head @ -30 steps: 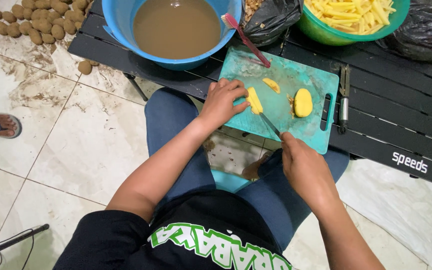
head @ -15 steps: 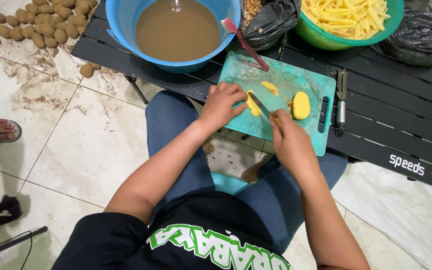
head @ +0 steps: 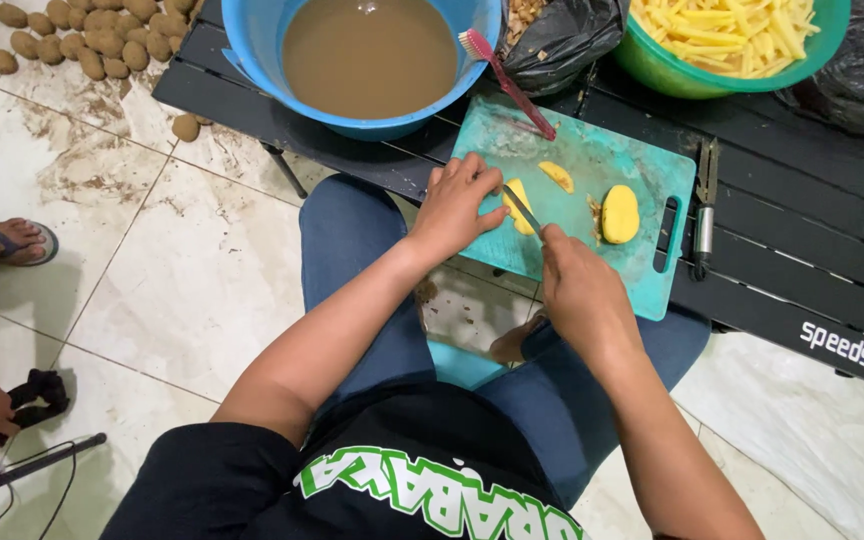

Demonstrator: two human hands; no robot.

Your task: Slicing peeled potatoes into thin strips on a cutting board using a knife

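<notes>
The left hand [head: 455,208] presses a potato piece [head: 518,207] down on the board [head: 642,271]. The right hand [head: 577,296] grips a knife [head: 523,210], its blade on the piece, just beside the left fingers.

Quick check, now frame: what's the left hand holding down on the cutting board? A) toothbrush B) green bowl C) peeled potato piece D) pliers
C: the left hand pins a yellow peeled potato piece on the teal cutting board, while the right hand sets the knife on it.
</notes>
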